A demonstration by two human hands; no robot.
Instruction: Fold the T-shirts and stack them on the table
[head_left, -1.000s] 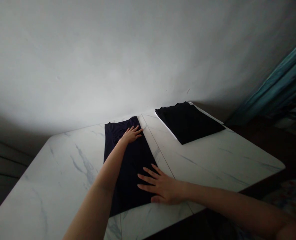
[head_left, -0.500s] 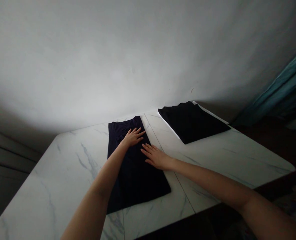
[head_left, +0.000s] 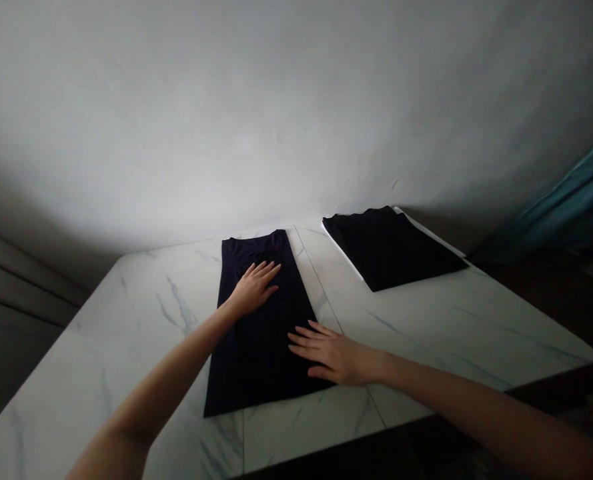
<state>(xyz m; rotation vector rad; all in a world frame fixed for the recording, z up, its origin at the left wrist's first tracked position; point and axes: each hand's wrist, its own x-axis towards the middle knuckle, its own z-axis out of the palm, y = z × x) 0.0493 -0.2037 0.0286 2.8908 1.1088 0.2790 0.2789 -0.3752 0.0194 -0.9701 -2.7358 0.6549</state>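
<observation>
A dark navy garment (head_left: 261,360) lies flat on the white marbled table, its narrower, slightly gathered end toward the wall and its wider end toward me. It looks like a skirt or folded trousers; I cannot tell which. On its upper middle rests my left hand (head_left: 256,287), palm down with fingers spread. My right hand (head_left: 329,353) lies over the garment's right edge near the wide end, flat and fingers apart. Neither hand grips the cloth.
Toward the back right, a black folded garment (head_left: 391,250) lies over something white whose edges show. The marbled table (head_left: 141,320) has thin seams and meets a pale wall (head_left: 246,120). A teal curtain (head_left: 561,200) hangs at the right.
My right hand has slid toward me along the garment's right edge. My left hand has moved slightly left and nearer. The view has shifted a little.
</observation>
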